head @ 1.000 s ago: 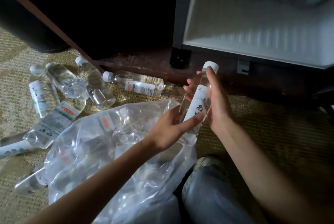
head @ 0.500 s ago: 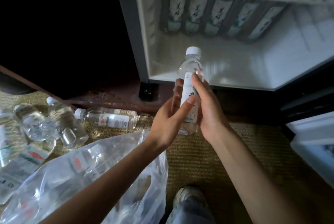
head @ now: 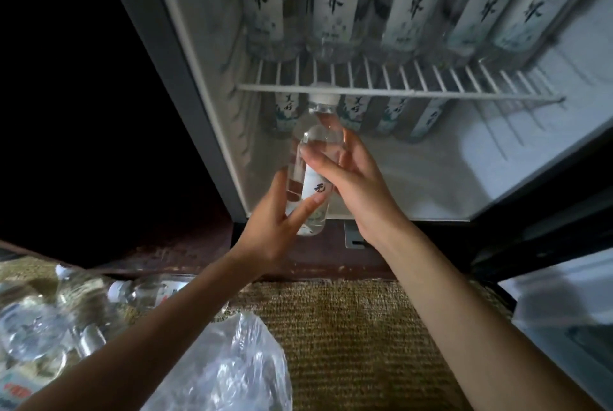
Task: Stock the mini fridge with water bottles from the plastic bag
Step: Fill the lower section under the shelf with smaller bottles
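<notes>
I hold a clear water bottle (head: 313,158) with a white cap and white label upright in front of the open mini fridge (head: 199,79). My left hand (head: 275,225) grips its lower part, fingers and thumb wrapped round it. My right hand (head: 351,178) grips the middle from the right. The cap sits just under the front bar of the wire shelf (head: 398,92). Several labelled bottles (head: 335,2) stand on that shelf, and several more (head: 391,115) stand at the back of the fridge floor. The clear plastic bag (head: 229,374) lies on the woven mat at bottom centre.
Loose water bottles (head: 66,311) lie on the mat (head: 348,337) at lower left. The fridge door (head: 564,317) hangs open at lower right. The white fridge floor (head: 447,178) in front of the back row shows bare. Dark furniture fills the left.
Both hands have lifted the bottle from above the bag up and forward into the fridge opening. The view has tilted up, showing the wire shelf and its bottles.
</notes>
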{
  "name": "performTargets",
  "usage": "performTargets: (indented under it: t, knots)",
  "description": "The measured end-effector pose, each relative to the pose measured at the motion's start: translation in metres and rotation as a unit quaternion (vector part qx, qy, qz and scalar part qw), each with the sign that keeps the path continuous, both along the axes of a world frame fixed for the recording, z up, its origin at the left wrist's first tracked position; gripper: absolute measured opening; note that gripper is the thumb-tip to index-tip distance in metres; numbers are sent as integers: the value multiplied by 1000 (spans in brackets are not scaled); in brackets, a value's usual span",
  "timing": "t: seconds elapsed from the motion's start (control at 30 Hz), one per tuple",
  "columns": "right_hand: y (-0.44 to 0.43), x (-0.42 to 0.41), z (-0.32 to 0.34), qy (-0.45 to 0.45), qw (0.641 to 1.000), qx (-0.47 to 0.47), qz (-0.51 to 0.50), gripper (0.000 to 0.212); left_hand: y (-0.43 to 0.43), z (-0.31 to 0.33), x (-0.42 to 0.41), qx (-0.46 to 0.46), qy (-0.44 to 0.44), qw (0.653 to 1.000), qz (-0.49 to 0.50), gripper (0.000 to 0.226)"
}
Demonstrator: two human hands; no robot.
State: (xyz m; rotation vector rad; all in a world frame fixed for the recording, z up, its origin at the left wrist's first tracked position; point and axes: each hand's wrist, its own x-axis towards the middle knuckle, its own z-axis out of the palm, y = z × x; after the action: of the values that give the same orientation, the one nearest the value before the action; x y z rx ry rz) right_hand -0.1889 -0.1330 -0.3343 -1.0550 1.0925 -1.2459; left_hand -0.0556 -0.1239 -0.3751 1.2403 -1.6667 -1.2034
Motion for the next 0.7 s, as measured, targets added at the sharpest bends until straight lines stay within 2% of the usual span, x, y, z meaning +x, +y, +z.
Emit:
performTargets:
  t: [0.1, 0.33, 0.53, 0.7]
  knots:
    - [-1, 1, -4, -18, 1000, -1, 3, 46, -1, -3, 1, -25, -14, 1000, 7, 60]
    - [-5, 5, -10, -5, 1000, -15, 25, 54, -9, -13, 9, -64, -59, 996, 12, 71]
    - [-10, 12, -17, 49, 998, -29, 31, 68, -16, -17, 13, -88, -105, 990, 43, 51]
    - [-12, 20, -20, 57, 997, -32, 38, 66, -12, -22, 14, -92, -138, 983, 75, 50]
